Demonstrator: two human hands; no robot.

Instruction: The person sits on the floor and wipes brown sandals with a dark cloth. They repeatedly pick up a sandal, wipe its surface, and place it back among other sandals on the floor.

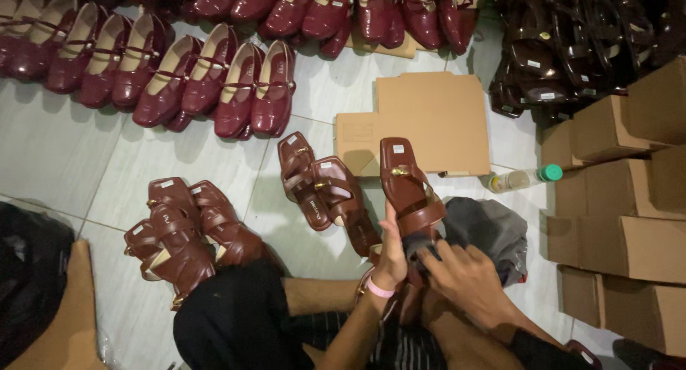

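Two hands on one brown sandal (409, 191): left hand (391, 252) gripping it, right hand (461, 273) pressing a dark cloth (421, 243).

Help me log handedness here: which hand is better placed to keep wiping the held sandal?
Probably the right hand: it presses the dark cloth against the brown sandal, while the left hand grips it upright.
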